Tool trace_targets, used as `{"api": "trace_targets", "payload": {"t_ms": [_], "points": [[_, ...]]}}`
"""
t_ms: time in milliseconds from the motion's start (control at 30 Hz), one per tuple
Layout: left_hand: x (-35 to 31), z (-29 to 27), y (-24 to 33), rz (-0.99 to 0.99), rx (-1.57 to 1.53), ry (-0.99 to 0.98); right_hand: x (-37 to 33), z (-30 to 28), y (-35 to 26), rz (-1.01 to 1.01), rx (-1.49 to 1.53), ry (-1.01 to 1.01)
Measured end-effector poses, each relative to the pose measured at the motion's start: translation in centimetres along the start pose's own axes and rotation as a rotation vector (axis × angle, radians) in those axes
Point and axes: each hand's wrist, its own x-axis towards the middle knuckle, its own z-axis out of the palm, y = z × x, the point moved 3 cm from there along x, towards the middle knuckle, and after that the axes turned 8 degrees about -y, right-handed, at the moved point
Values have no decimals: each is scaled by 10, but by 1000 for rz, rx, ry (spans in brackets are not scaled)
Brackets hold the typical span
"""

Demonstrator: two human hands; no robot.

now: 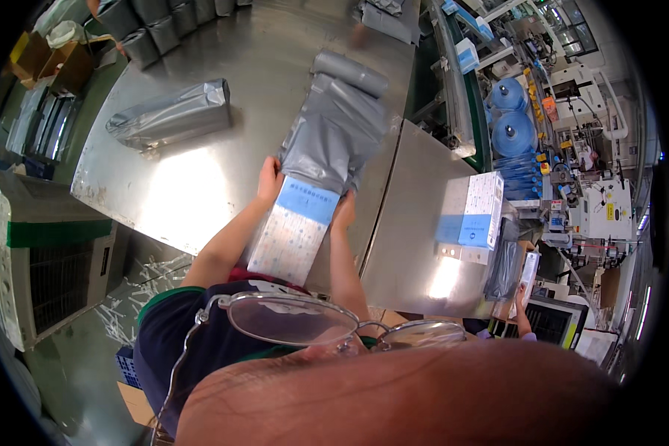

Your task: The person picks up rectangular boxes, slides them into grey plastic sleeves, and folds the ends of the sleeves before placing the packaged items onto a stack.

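The left hand (270,178) is gripping the bag (333,130) at the near left corner of its mouth; the box (290,236) is lying at its 5 o'clock, the bag stretching toward 1. Box and bag are sharing one long axis, running from 7 to 1 o'clock, with the box's blue end meeting the mouth. The right hand (344,210) is gripping the mouth's other corner, sitting lower and closer along the box's side. Hidden fingertips are leaving it unclear whether either hand is pinching the box too.

Around the box, a gray pack (175,115) is resting on the surface (267,82) toward 10 o'clock, with bundles (140,48) standing at 11. A roll (349,72) is lying across the bag's far end at 1. Another box (480,215) is standing at 3, and a co-worker's hand (522,301) is showing at 4. Nothing is lying between box and mouth.
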Motion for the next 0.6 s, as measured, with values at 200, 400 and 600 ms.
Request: {"api": "trace_targets", "payload": {"t_ms": [200,400,600], "points": [[-29,-22,1,-183,483,-561,-25,-29,-18,71,-57,-706],[-134,-55,13,217,596,-1076,-155,-16,85,-132,49,-942],[-127,-50,-3,-188,-27,-494,-147,-88,13,-352,-509,-1389]]}}
